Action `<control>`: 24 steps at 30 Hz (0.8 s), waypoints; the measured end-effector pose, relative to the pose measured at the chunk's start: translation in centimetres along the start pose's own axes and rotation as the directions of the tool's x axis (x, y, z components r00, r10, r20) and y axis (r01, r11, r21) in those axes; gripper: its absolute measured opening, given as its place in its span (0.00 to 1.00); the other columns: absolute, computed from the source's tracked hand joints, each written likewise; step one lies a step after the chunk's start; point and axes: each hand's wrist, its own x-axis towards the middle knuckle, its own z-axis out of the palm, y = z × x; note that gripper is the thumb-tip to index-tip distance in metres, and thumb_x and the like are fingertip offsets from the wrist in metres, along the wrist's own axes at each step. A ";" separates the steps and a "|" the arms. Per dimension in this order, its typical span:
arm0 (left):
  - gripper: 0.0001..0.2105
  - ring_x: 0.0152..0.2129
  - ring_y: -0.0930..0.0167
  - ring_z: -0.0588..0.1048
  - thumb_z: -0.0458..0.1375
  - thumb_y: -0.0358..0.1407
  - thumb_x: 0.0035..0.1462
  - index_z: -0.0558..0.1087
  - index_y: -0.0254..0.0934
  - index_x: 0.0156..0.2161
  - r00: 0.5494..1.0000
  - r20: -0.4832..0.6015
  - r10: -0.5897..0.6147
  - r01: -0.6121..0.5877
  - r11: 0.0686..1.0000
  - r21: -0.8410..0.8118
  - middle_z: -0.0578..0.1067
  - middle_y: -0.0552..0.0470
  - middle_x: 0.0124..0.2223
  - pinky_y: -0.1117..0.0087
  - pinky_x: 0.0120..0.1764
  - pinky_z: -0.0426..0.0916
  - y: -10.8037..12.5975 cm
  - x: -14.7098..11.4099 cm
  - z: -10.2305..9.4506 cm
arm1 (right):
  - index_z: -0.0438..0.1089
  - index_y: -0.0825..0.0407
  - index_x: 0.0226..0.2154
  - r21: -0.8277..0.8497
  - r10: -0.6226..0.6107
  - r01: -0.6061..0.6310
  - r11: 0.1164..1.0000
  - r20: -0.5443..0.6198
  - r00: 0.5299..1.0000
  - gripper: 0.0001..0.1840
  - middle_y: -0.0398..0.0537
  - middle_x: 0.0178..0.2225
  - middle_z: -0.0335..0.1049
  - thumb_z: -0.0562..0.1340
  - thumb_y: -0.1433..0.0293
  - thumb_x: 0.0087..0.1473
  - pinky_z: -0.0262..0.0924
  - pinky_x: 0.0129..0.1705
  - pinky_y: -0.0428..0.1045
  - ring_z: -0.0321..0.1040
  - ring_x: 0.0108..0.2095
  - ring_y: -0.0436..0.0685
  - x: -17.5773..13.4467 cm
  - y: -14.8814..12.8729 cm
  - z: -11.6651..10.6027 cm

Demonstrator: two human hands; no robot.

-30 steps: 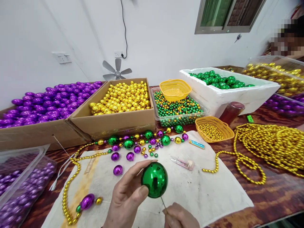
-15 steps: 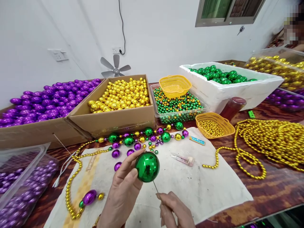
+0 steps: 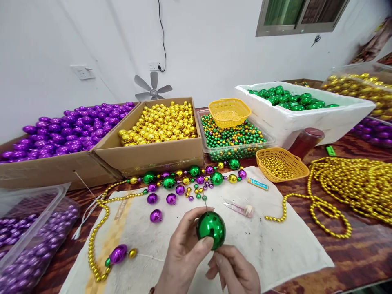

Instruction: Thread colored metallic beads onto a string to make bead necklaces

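My left hand (image 3: 185, 249) grips a large shiny green bead (image 3: 213, 223) between thumb and fingers, above a white cloth. A thin needle (image 3: 206, 204) sticks out of the bead's top. Under the bead, the fingertips of my right hand (image 3: 234, 267) are pinched together at the needle's lower part, which they hide. A white thread (image 3: 150, 257) runs from a small gold bead (image 3: 132, 253) towards my left hand. Beside that gold bead are a purple bead (image 3: 118, 254), a small green one and a gold bead chain (image 3: 91, 245).
Loose purple beads (image 3: 156, 216) and thread snips (image 3: 240, 208) lie on the cloth (image 3: 275, 249), with a finished-looking bead string (image 3: 168, 182) behind. Boxes of purple (image 3: 61, 165) and gold beads (image 3: 150, 156), a foam box (image 3: 269, 118) and a yellow basket (image 3: 298, 172) stand around it.
The needle has gone up through the green bead, and its tip now shows above. My right hand has come up close under the bead. Both hands appear further right.
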 end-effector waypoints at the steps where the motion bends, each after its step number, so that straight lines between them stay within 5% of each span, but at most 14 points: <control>1: 0.21 0.43 0.64 0.72 0.62 0.41 0.54 0.70 0.43 0.53 1.000 -0.001 -0.031 0.031 0.999 0.023 0.73 0.44 0.53 0.71 0.40 0.69 -0.4 -0.1 0.1 | 0.75 0.53 0.30 0.020 0.059 -0.059 0.998 -0.007 0.998 0.15 0.47 0.21 0.73 0.62 0.58 0.56 0.57 0.16 0.41 0.71 0.19 0.52 0.0 -0.2 -0.2; 10: 0.19 0.36 0.68 0.71 0.57 0.43 0.59 0.70 0.40 0.53 0.982 -0.120 -0.145 0.152 0.987 0.056 0.74 0.47 0.45 0.68 0.40 0.68 -2.2 -0.4 0.1 | 0.77 0.55 0.34 0.048 0.226 -0.231 0.972 0.090 0.970 0.18 0.52 0.25 0.75 0.66 0.56 0.51 0.50 0.16 0.41 0.70 0.22 0.54 -0.5 0.5 -1.8; 14: 0.20 0.35 0.69 0.72 0.58 0.42 0.59 0.68 0.42 0.56 0.982 -0.004 -0.188 0.187 0.971 0.146 0.75 0.49 0.41 0.69 0.38 0.68 -2.5 -1.0 0.2 | 0.75 0.55 0.29 0.081 0.283 -0.285 0.955 0.038 0.958 0.18 0.49 0.23 0.73 0.67 0.56 0.49 0.46 0.17 0.41 0.65 0.19 0.50 -0.2 0.9 -2.2; 19: 0.18 0.49 0.63 0.71 0.53 0.42 0.62 0.69 0.42 0.56 0.991 0.083 -0.104 0.069 0.937 0.342 0.71 0.44 0.54 0.64 0.50 0.66 -3.0 0.4 -1.7 | 0.73 0.55 0.28 0.034 0.302 -0.303 0.953 0.032 0.953 0.18 0.45 0.19 0.69 0.66 0.55 0.51 0.42 0.18 0.42 0.53 0.16 0.47 0.3 1.2 -3.3; 21: 0.17 0.48 0.63 0.72 0.48 0.41 0.65 0.69 0.39 0.54 1.000 0.003 -0.022 0.017 0.845 0.535 0.71 0.43 0.55 0.63 0.49 0.67 -3.4 2.4 -3.4 | 0.73 0.55 0.28 0.010 0.300 -0.300 0.954 0.037 0.953 0.18 0.44 0.18 0.68 0.66 0.55 0.51 0.41 0.19 0.43 0.51 0.16 0.47 0.3 1.5 -4.0; 24: 0.17 0.46 0.65 0.73 0.45 0.36 0.66 0.68 0.38 0.56 0.995 -0.029 0.094 -0.018 0.464 0.886 0.72 0.43 0.53 0.64 0.47 0.67 -4.2 5.8 -5.8 | 0.74 0.55 0.28 0.013 0.305 -0.306 0.952 0.045 0.951 0.18 0.44 0.18 0.67 0.67 0.55 0.51 0.41 0.19 0.42 0.52 0.17 0.47 0.1 1.9 -4.8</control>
